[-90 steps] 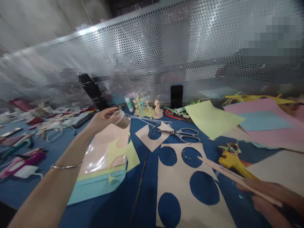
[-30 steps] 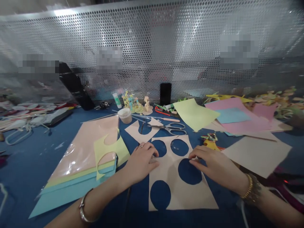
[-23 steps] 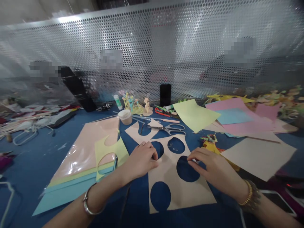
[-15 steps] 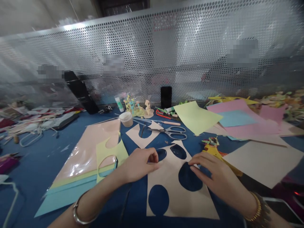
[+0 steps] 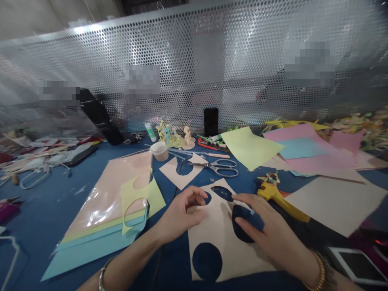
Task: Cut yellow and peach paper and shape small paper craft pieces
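Paper sheet point(image 5: 228, 256), pale pink with round cut-outs, lies on the blue flat table point(image 5: 93, 161) between left hand point(image 5: 178, 212) and right hand point(image 5: 265, 218), both part-open; firm pinch cannot be confirmed. Uneven pull may tear narrow bridges point(image 5: 222, 208); forward sliding may strike grey-handled metal scissors point(image 5: 213, 165).

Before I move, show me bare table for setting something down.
Bare table shows between the white cord and the plastic-covered paper; a smaller patch lies between the scissors and yellow tool. Along the metal screen it's crowded.
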Motion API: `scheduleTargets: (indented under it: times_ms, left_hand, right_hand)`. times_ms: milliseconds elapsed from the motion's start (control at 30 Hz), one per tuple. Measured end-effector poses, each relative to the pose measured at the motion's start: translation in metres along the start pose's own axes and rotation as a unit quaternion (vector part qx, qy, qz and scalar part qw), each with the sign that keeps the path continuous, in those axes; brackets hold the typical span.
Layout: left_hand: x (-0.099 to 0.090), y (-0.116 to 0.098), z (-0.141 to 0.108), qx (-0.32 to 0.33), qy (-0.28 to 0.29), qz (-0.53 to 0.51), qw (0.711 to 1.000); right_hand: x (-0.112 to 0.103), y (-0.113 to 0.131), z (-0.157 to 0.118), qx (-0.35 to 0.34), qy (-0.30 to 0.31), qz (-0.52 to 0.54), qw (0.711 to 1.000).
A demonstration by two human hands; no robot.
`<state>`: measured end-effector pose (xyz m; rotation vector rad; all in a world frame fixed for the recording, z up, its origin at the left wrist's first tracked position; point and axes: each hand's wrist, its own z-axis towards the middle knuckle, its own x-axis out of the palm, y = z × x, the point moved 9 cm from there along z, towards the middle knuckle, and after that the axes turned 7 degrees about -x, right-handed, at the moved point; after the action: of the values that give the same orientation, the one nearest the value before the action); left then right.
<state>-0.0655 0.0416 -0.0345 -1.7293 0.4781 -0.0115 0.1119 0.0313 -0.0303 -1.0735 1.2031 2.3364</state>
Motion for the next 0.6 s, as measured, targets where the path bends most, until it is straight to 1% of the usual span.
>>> scheduleTargets:
  times_ms: [133,200,300,400,433,533,600]
  left_hand:
    - [-0.001,0.001,-0.003,-0.016,-0.001,-0.023,1.0]
    - [-0.005,-0.001,-0.006,-0.011,-0.022,-0.014,1.0]
    - [-0.013,-0.007,-0.01,0.01,-0.067,-0.008,0.998]
    - [-0.014,-0.007,-0.014,0.026,-0.089,-0.025,0.995]
    - [-0.012,-0.005,-0.014,0.024,-0.082,-0.037,0.996]
    - [0.0,0.004,-0.013,0.006,-0.027,-0.088,0.996]
    - [0.004,0.007,-0.012,0.009,0.005,-0.12,0.993]
  right_hand:
    - [-0.002,-0.002,-0.002,0.006,-0.019,0.007,1.0]
    - [-0.003,-0.002,-0.003,0.015,-0.022,0.01,1.0]
    - [-0.002,-0.001,-0.005,0.024,-0.012,-0.002,1.0]
    - [0.003,0.006,-0.005,-0.001,0.006,-0.024,1.0]
    - [0.003,0.008,-0.004,-0.014,0.005,-0.029,0.999]
    - [0.0,0.016,-0.004,-0.047,-0.023,-0.028,0.998]
    - [-0.006,0.017,-0.004,-0.05,-0.047,-0.017,0.997]
